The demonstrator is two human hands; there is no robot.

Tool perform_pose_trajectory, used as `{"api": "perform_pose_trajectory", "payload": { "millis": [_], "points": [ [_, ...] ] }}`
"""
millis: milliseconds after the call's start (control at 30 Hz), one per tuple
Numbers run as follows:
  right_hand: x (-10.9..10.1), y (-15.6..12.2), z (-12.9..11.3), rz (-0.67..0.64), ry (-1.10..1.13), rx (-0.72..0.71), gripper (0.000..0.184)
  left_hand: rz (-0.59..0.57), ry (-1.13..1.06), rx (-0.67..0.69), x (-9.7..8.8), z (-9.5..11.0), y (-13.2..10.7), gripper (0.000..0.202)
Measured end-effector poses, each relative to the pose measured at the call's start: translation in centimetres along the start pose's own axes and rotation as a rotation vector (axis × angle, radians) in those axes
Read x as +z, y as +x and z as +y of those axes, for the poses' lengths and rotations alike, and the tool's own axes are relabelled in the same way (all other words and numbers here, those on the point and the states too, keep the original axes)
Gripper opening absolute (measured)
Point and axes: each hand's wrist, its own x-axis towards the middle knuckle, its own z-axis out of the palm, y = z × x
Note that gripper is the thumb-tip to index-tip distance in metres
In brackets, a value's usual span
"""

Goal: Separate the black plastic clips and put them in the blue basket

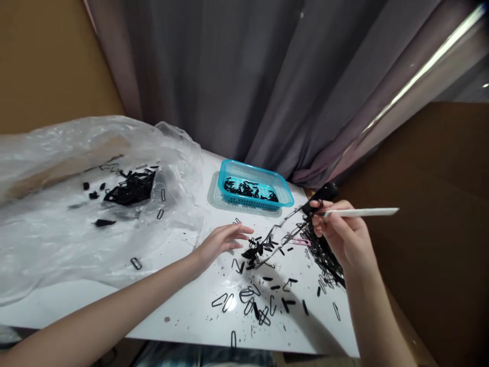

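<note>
My left hand (225, 238) reaches over the white table with its fingers stretched out and apart, holding nothing that I can see. Just beyond its fingertips lies a small heap of black pieces (254, 252). A slim white stick with a dark end (361, 212) is pinched in my right hand (346, 229), raised above the table's right side. Thin dark strands (280, 224) run between the heap and the area by my right fingers; I cannot tell whether they are held. Loose black oblong loops (248, 300) and short black strips are scattered nearer me.
At the back stands a blue mesh basket (255, 168) with black pieces inside. A clear plastic sheet (49, 244) with a black pile (132, 188) covers the left. On the right lie a dark tangle (324, 255), a pink strip (301, 242) and a black handle-like object (324, 192).
</note>
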Motion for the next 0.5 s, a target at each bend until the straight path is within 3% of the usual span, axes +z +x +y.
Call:
{"api": "perform_pose_trajectory", "payload": {
  "millis": [133, 267, 500],
  "points": [
    [-1.6, 0.9, -2.4, 0.058, -0.039, -0.101, 0.025, 0.054, 0.018, 0.022, -0.4, -0.3, 0.4, 0.034],
    [-4.5, 1.7, -4.7, 0.135, -0.091, -0.199, 0.024, 0.099, 0.031, 0.053, -0.4, -0.2, 0.5, 0.026],
    [-13.2, 2.5, -7.4, 0.342, -0.382, -0.285, 0.013, 0.158, 0.038, 0.091, -0.2, 0.1, 0.3, 0.028]
  ]
}}
